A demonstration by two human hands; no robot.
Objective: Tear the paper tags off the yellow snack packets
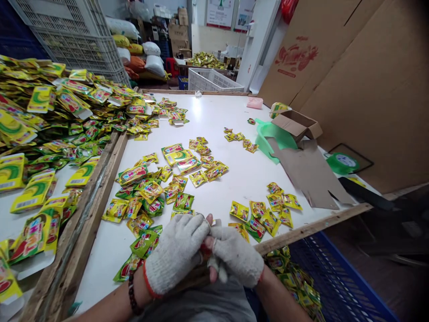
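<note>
My left hand [179, 250] and my right hand [234, 252], both in white knit gloves with bare fingertips, meet at the table's front edge. Their fingers are closed together around something mostly hidden; a bit of red and a pale flap show between them. Left of my hands lies a heap of small yellow and green candy packets [150, 190]. Flat printed boxes [179, 156] with a banana picture lie just beyond. On the right, close to my right hand, is a looser group of yellow packets [268, 214].
A wooden rail [100, 201] divides the white table [231, 183] from a big pile of boxes and packets [67, 103]. A green basin [275, 136] and cut cardboard [304, 172] lie at right. Below, a blue crate [348, 277] holds packets. White crates [77, 40] stand behind.
</note>
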